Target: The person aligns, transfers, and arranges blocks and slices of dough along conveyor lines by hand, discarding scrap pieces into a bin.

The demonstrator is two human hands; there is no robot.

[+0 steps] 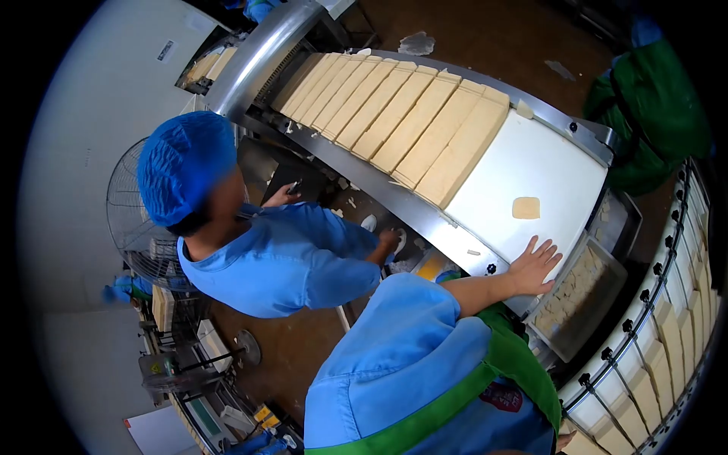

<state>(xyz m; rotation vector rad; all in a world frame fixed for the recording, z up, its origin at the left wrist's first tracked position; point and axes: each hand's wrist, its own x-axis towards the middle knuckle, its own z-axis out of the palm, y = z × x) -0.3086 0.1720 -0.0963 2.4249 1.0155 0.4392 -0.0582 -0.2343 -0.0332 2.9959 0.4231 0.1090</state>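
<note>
My left hand (pixel 535 265) lies palm down, fingers spread, at the near end of a white conveyor belt (pixel 523 167), close to its metal edge. Just beyond the fingertips is a small, pale yellow square piece (pixel 525 208), apart from the hand. Farther up the belt, long pale slabs (pixel 413 117) that look like stacked sheets lean in an overlapping row. Only a sliver of my right hand (pixel 565 441) shows at the bottom edge, beside my apron and near pale slabs (pixel 660 379) on a curved conveyor; its fingers are mostly hidden.
A tray of pale scraps (pixel 565 322) sits below the belt's end. Left of the belt stands a co-worker in a blue cap (pixel 186 167), a small dark object in one hand. A green-clad person (pixel 648 106) is at upper right. A wire-caged fan (pixel 125 197) stands behind.
</note>
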